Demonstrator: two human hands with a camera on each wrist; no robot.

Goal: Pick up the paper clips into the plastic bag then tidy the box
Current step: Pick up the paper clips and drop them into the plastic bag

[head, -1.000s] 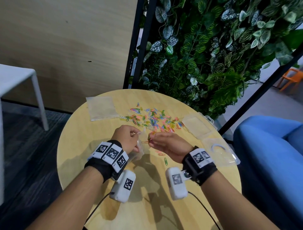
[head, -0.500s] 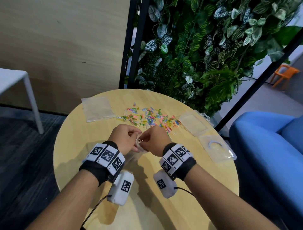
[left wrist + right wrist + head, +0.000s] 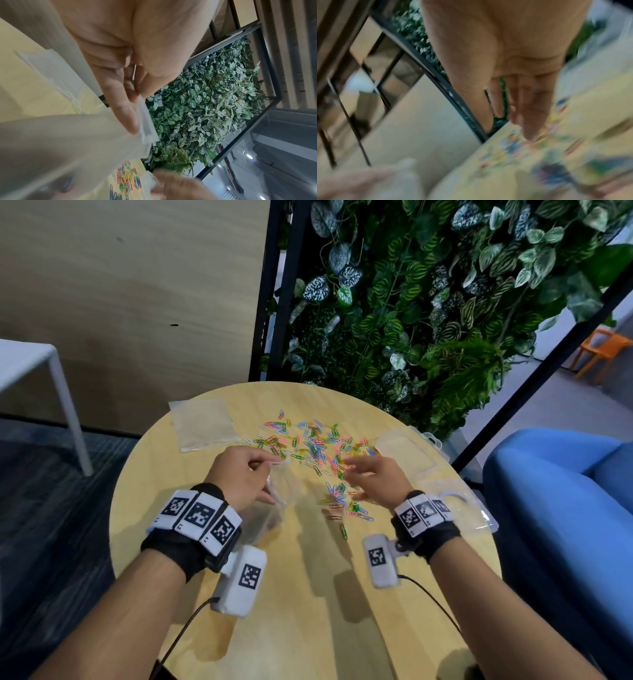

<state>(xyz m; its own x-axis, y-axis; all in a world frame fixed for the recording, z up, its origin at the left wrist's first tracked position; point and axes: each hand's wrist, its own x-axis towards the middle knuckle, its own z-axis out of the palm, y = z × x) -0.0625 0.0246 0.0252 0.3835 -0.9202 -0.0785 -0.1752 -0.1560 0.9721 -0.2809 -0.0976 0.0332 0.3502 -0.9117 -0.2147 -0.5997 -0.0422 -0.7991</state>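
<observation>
From the head view, the left hand (image 3: 239, 474) pinches the top edge of a clear bag (image 3: 274, 508), and the bag hangs down to the table (image 3: 308, 611). The right hand (image 3: 373, 481) is over the clips (image 3: 318, 446), with loose fingers reaching at about 12 o'clock from its wrist. It looks like it holds nothing, but it is blurry there. Most clips lie in a wide spread at 12 o'clock from the hands, and a small bunch lies just between the hands. The open clear box (image 3: 445, 491) sits at 3 o'clock from the clips, and a flat spare bag (image 3: 202, 424) lies at 9 o'clock. From the left wrist view, the thumb and a finger (image 3: 126, 119) squeeze the bag's strip edge (image 3: 147, 129), and some clips (image 3: 127, 180) show below. From the right wrist view, all is blurry, and the fingers (image 3: 527, 115) look mostly straight, pointing down at the clips. I cannot tell if they touch any. To do this step well, I think the left hand should hold the bag mouth wide open and near the clips. The right hand should grab a small bunch, not too many, and drop them right inside so none fall out.
</observation>
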